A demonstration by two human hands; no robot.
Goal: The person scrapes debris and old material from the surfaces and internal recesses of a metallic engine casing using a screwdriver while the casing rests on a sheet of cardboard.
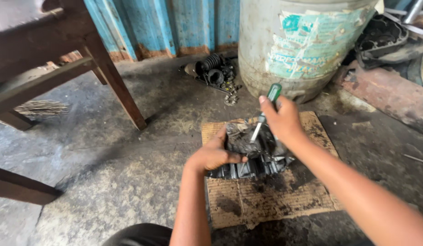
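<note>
A dirty grey finned engine part (254,157) rests on a stained sheet of cardboard (275,196) on the concrete floor. My left hand (216,152) grips its left side, fingers curled over the top edge. My right hand (282,120) holds a green-handled screwdriver (266,111) upright, slightly tilted, with its metal shaft pointing down into the top of the part. The screwdriver's tip is hidden among the metal.
A large grubby plastic drum (302,45) stands just behind the cardboard. Black rubber boots and small gears (216,75) lie by the blue corrugated wall (175,25). A wooden bench leg (118,86) stands at left; metal parts (389,36) lie at upper right.
</note>
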